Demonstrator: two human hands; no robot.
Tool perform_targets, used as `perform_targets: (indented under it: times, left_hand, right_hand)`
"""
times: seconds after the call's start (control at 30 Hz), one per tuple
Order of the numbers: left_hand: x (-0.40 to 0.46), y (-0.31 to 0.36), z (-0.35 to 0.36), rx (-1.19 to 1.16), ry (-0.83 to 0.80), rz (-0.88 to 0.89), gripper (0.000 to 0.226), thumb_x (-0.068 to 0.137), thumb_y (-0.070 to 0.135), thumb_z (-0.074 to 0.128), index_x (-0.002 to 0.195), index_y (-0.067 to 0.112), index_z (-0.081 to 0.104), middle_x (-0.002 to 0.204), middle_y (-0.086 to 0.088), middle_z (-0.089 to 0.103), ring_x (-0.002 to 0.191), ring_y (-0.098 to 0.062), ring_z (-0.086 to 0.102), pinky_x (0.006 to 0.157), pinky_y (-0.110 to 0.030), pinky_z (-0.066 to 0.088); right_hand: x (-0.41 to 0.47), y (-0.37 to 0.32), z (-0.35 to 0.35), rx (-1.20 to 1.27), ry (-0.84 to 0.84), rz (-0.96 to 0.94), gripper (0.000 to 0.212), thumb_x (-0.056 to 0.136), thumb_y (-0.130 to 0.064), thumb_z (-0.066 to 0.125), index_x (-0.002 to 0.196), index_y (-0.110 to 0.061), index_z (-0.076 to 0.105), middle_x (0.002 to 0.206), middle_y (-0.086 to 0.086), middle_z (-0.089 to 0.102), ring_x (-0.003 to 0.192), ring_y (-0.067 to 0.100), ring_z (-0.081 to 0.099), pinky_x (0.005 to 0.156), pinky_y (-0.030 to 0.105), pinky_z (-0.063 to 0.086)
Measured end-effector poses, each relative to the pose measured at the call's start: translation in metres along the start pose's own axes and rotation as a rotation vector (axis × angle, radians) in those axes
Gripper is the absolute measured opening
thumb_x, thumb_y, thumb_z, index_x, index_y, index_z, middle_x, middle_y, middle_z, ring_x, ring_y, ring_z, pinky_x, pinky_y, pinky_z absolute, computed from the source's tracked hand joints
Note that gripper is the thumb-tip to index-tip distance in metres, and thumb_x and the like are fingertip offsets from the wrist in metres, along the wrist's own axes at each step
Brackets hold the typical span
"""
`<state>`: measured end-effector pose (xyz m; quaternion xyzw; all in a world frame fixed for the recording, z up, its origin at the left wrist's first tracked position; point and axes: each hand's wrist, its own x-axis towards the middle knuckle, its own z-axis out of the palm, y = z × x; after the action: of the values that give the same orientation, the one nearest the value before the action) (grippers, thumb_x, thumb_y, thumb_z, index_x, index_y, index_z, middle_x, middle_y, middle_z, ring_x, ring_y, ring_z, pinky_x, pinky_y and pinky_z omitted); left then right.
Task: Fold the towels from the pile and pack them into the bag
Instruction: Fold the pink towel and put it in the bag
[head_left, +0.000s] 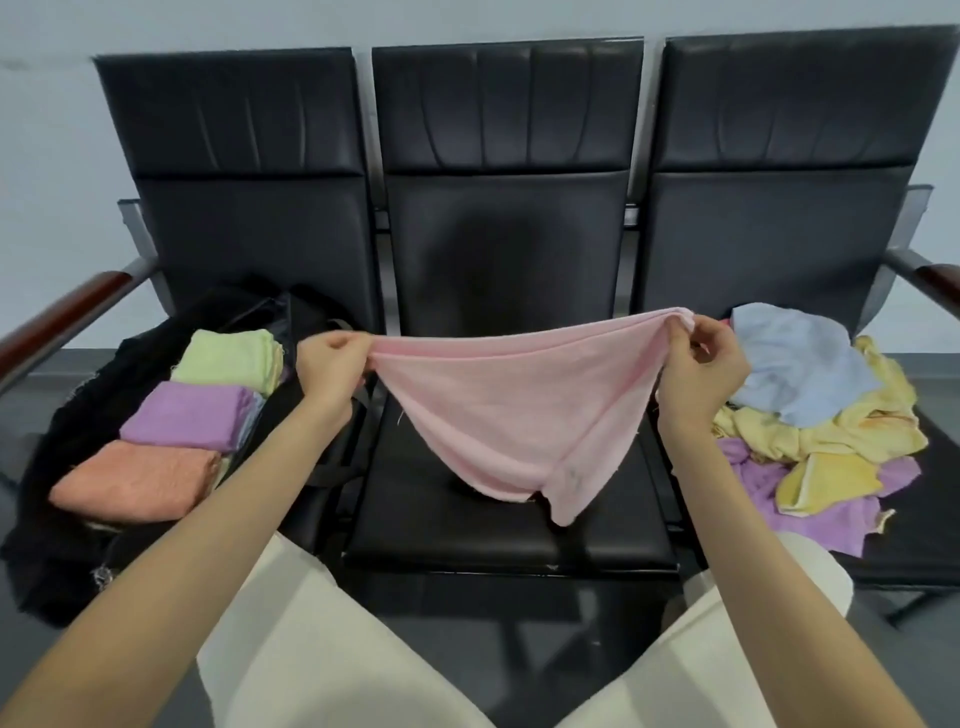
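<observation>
A pink towel (519, 410) hangs doubled over above the middle seat, its lower corner touching the cushion. My left hand (332, 369) pinches its left top corner and my right hand (701, 364) pinches its right top corner. On the left seat lies an open black bag (72, 415) holding folded towels: a green one (228, 358), a purple one (192, 415) and an orange one (140, 483). The unfolded pile (821, 415) of blue, yellow and purple towels sits on the right seat.
Three joined black chairs stand against a pale wall, with the middle seat (441, 519) under the towel. Wooden armrests (62, 317) flank the row at both ends. My legs in light trousers (322, 649) are below, in front of the seats.
</observation>
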<state>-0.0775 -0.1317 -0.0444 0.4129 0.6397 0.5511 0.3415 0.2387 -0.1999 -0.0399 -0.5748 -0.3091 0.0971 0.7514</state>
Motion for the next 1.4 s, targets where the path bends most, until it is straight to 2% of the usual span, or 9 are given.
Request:
perform_targets:
  times: [0.1,0.2,0.37,0.43,0.6,0.77,0.97,1.2,1.4]
  left_hand:
    - [-0.002,0.036,0.004,-0.046,0.107,0.309,0.021,0.082,0.003,0.053,0.084,0.011,0.072,0.076,0.002,0.067,0.068,-0.012,0.061,0.055,-0.021,0.048]
    - [0.008,0.048,-0.002,0.272,0.111,0.760,0.022,0.080,0.002,0.051,0.084,0.010,0.071,0.083,0.002,0.067,0.076,-0.009,0.059,0.070,-0.020,0.047]
    - [0.036,0.065,-0.011,0.298,-0.298,0.431,0.028,0.079,-0.009,0.054,0.079,0.010,0.074,0.071,-0.013,0.070,0.052,-0.014,0.060,0.047,-0.022,0.047]
    - [0.049,0.077,-0.018,0.362,-0.453,0.396,0.029,0.081,-0.012,0.056,0.079,0.011,0.074,0.067,-0.012,0.069,0.052,-0.013,0.058,0.046,-0.020,0.045]
    - [0.083,0.106,-0.008,0.725,-0.816,0.366,0.023,0.083,-0.010,0.060,0.083,0.006,0.076,0.059,-0.007,0.066,0.051,-0.009,0.055,0.049,-0.018,0.045]
    - [0.114,0.114,0.036,0.756,-0.614,0.417,0.033,0.081,-0.015,0.049,0.080,0.005,0.075,0.064,-0.007,0.067,0.056,-0.012,0.062,0.054,-0.019,0.053]
    - [0.139,0.125,0.057,0.572,-0.179,0.700,0.032,0.083,-0.008,0.045,0.089,0.005,0.074,0.086,-0.009,0.070,0.085,-0.022,0.065,0.079,-0.030,0.051]
    - [0.121,0.058,0.031,0.630,-0.244,0.617,0.035,0.080,-0.010,0.044,0.087,0.005,0.074,0.087,-0.008,0.070,0.084,-0.019,0.061,0.072,-0.022,0.039]
    - [0.075,-0.082,0.001,0.770,-0.399,0.381,0.032,0.077,-0.015,0.046,0.084,-0.001,0.074,0.092,-0.017,0.071,0.093,-0.029,0.064,0.077,-0.023,0.039]
  right_hand:
    - [-0.001,-0.013,0.003,0.084,0.056,-0.014,0.008,0.090,-0.020,0.061,0.083,-0.018,0.059,0.068,-0.007,0.054,0.058,0.008,0.047,0.055,0.018,0.041]
    - [0.001,-0.017,0.007,0.085,0.081,-0.007,0.010,0.091,-0.024,0.060,0.086,-0.016,0.057,0.071,-0.005,0.052,0.060,0.009,0.044,0.056,0.018,0.041]
    - [0.012,-0.007,0.000,-0.047,-0.015,0.005,0.010,0.088,-0.021,0.063,0.084,-0.012,0.059,0.076,-0.002,0.056,0.067,0.005,0.052,0.061,0.011,0.040]
    - [0.016,0.000,-0.003,-0.047,-0.075,0.044,0.010,0.089,-0.017,0.063,0.084,-0.008,0.061,0.071,-0.003,0.058,0.061,0.000,0.055,0.059,0.012,0.042]
    - [0.041,0.016,0.006,0.004,-0.281,0.209,0.009,0.094,-0.013,0.059,0.086,-0.009,0.053,0.073,0.009,0.061,0.053,0.021,0.069,0.044,0.025,0.052]
    - [0.078,0.027,0.038,0.010,-0.352,0.211,0.015,0.095,-0.009,0.054,0.083,-0.014,0.048,0.084,0.021,0.064,0.068,0.026,0.072,0.061,0.031,0.057]
    - [0.121,0.012,0.063,-0.100,-0.430,0.032,0.008,0.093,-0.015,0.058,0.088,-0.012,0.054,0.085,0.006,0.062,0.072,0.006,0.063,0.065,0.011,0.050]
    - [0.081,0.048,0.041,-0.206,-0.531,-0.001,0.012,0.090,-0.009,0.061,0.082,-0.015,0.054,0.084,0.006,0.060,0.076,0.013,0.056,0.072,0.025,0.046]
    - [-0.012,0.131,-0.005,-0.405,-0.630,0.238,0.024,0.086,-0.007,0.065,0.074,-0.023,0.051,0.082,0.016,0.065,0.082,0.034,0.064,0.078,0.048,0.050]
